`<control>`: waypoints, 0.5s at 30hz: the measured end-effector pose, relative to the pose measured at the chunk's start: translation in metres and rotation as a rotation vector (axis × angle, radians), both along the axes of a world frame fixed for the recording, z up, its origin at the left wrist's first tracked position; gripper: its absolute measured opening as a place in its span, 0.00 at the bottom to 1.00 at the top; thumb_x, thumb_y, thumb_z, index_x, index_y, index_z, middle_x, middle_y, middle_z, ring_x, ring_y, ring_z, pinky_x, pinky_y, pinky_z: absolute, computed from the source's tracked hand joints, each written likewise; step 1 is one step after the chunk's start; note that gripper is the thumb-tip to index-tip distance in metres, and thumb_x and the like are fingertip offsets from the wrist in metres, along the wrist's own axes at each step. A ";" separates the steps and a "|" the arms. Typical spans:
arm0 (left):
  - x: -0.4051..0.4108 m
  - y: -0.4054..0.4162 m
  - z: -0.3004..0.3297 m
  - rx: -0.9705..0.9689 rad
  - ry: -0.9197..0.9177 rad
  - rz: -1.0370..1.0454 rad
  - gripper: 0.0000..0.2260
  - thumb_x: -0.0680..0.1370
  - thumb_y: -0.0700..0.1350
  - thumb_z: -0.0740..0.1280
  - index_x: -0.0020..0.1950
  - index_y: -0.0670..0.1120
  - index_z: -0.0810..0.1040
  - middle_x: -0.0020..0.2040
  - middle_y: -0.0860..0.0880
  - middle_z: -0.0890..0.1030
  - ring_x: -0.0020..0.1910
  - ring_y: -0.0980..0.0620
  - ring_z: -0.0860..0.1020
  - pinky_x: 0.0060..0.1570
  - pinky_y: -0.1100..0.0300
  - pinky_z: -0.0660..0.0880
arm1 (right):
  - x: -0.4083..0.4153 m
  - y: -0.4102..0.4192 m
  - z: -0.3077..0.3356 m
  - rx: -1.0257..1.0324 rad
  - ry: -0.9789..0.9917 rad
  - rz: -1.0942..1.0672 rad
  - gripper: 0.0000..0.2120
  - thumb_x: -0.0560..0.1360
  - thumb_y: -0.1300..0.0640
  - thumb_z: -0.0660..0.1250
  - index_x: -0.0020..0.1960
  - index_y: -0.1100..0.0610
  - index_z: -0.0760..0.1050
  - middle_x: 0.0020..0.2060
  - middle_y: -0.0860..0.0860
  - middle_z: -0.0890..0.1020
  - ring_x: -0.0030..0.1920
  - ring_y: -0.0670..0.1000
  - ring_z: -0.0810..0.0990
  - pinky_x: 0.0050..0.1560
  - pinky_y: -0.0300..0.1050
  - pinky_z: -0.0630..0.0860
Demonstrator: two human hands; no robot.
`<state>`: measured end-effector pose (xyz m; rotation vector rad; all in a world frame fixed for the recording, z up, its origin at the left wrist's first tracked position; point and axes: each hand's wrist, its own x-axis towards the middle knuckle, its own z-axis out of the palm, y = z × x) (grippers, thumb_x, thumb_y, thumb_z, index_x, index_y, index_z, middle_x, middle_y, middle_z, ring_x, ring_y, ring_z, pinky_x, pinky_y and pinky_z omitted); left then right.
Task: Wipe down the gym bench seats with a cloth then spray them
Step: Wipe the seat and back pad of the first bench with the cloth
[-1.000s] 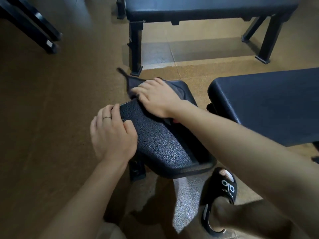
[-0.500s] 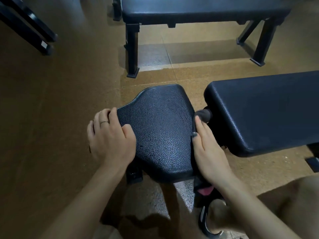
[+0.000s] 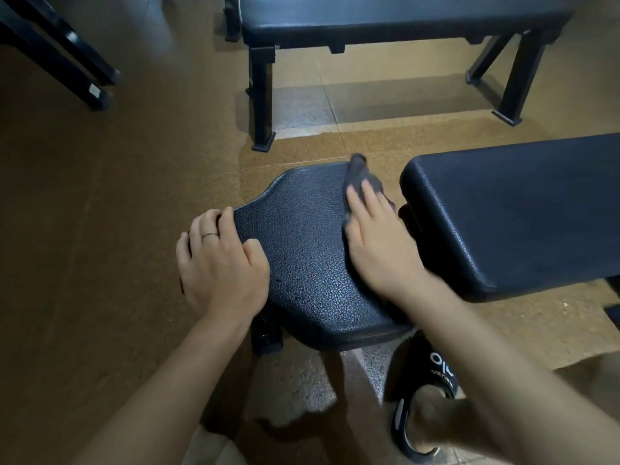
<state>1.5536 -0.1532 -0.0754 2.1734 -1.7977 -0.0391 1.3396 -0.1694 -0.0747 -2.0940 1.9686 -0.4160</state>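
Brown speckled floor (image 3: 100,263); flat black bench (image 3: 402,18) behind; black frame legs (image 3: 67,62) upper left.

Dim warm light, soft shadows under the benches, wide-angle bending at edges, slight motion blur.
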 end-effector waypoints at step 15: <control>0.008 -0.002 0.005 0.017 0.129 -0.025 0.27 0.80 0.48 0.50 0.77 0.48 0.71 0.76 0.50 0.72 0.77 0.50 0.65 0.79 0.49 0.56 | 0.096 -0.068 0.008 0.009 0.210 0.387 0.26 0.86 0.50 0.44 0.82 0.51 0.57 0.82 0.48 0.58 0.82 0.51 0.50 0.81 0.55 0.44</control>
